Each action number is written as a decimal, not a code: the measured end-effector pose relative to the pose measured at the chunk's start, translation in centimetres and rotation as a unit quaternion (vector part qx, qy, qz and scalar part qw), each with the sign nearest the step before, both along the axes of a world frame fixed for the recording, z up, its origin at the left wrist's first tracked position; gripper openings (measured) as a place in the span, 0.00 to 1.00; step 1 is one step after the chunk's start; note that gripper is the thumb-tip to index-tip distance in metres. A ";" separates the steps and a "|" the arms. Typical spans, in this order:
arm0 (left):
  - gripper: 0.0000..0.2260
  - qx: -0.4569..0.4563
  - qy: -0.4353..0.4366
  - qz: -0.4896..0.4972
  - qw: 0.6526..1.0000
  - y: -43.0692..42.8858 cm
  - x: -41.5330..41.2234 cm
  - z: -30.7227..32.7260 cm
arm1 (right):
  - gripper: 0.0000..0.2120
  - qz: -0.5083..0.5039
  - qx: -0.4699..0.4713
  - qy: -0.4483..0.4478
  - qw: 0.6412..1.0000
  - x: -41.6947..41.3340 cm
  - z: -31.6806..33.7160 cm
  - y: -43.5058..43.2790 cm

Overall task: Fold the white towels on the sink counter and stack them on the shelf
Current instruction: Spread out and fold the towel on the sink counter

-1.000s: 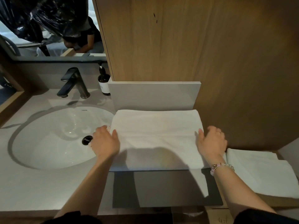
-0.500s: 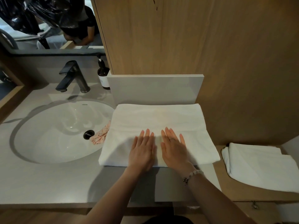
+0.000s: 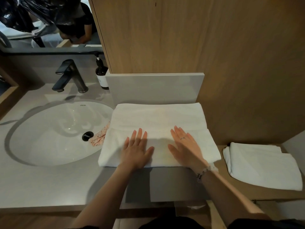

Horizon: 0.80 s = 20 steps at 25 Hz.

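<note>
Palms flat, nothing gripped: left hand (image 3: 137, 149) and right hand (image 3: 184, 146) press the towel (image 3: 158, 116). Long axis runs side to side, ends outboard of each — I'd fold crosswise.

This is a bathroom, seen at its vanity. At nine o'clock a white oval ceramic basin (image 3: 49, 129) with a round black drain (image 3: 87, 135) is sunk into a pale grey stone counter (image 3: 49, 184). Behind the basin, at ten o'clock, stands a dark metal single-lever faucet (image 3: 71, 76), and near it a dark brown pump bottle with a white label (image 3: 102, 75). A wall mirror (image 3: 49, 22) fills the eleven o'clock corner. Light wood panelling (image 3: 181, 35) covers the wall from twelve to three o'clock. A large folded white towel (image 3: 156, 116) lies on the counter at the centre. A smaller folded white towel (image 3: 264, 166) rests on a low wooden shelf (image 3: 255, 192) at four o'clock.
</note>
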<state>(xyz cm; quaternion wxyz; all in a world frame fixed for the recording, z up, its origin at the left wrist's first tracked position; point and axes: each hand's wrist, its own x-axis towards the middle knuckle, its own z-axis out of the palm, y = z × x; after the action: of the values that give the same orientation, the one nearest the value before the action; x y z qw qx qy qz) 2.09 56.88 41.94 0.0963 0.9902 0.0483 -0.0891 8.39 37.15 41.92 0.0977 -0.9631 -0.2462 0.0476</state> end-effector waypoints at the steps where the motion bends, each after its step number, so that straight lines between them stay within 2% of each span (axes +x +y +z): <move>1: 0.35 -0.006 -0.002 0.010 1.000 0.7 -0.2 0.1 | 0.31 -0.009 -0.025 0.006 1.000 0.3 0.2 -0.9; 6: 0.34 -0.003 -0.015 0.068 0.998 3.4 -1.4 0.3 | 0.40 -0.048 -0.090 0.014 0.995 0.8 0.1 -3.2; 10: 0.29 0.010 -0.001 0.088 0.996 3.8 -1.6 0.3 | 0.31 -0.137 -0.104 0.045 0.984 1.0 0.7 -4.7; 13: 0.29 -0.005 -0.006 0.115 0.993 3.6 -1.5 0.2 | 0.30 -0.172 -0.069 0.091 0.979 1.3 1.1 -5.7; 17: 0.29 -0.033 -0.017 0.146 0.989 3.8 -0.7 0.2 | 0.31 -0.164 -0.029 0.141 0.976 2.5 1.6 -6.0; 20: 0.27 -0.111 -0.061 0.206 0.970 4.4 1.0 1.3 | 0.26 -0.209 0.043 0.081 0.974 4.1 3.1 -5.9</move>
<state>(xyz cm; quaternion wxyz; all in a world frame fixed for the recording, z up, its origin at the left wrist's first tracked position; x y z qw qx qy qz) 3.05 61.26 43.24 0.2249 0.9456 0.2347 -0.0119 12.48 31.25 44.99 0.1665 -0.9810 -0.0330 0.0934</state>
